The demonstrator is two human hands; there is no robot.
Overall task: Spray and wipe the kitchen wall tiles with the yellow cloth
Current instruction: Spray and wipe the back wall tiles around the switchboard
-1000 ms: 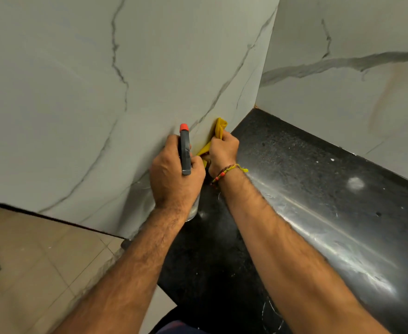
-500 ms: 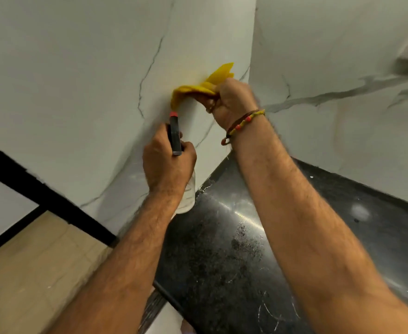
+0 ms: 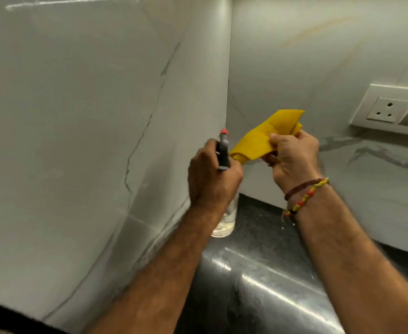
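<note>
The crumpled yellow cloth [image 3: 268, 138] is off the wall now! Half a second ago it was pressed against the left marble-look wall tile [image 3: 82, 121], up near the corner; now it sits in open air in front of the corner seam, touching neither tiled face. That looks like a pause between wiping strokes, possibly a re-fold or a fresh spray, and the right-hand wall tile [image 3: 318, 56] beyond may be next.

The right hand [image 3: 294, 157] is raised, palm turned toward the camera, fingers and thumb curled and pinching the cloth by its near edge so the rest fans up and to the left. Red and yellow bead bracelets [image 3: 304, 196] ring the wrist.

The left hand [image 3: 212, 177] is wrapped firmly round the clear plastic spray bottle [image 3: 224, 218], upright, its grey trigger head and red nozzle [image 3: 224, 132] pointing toward the corner. The bottle's base hangs above the far end of the glossy black stone counter [image 3: 270, 273]; whether it touches, I can't tell.

A white wall socket plate [image 3: 385, 109] sits on the right wall, so any spray there wants care.
</note>
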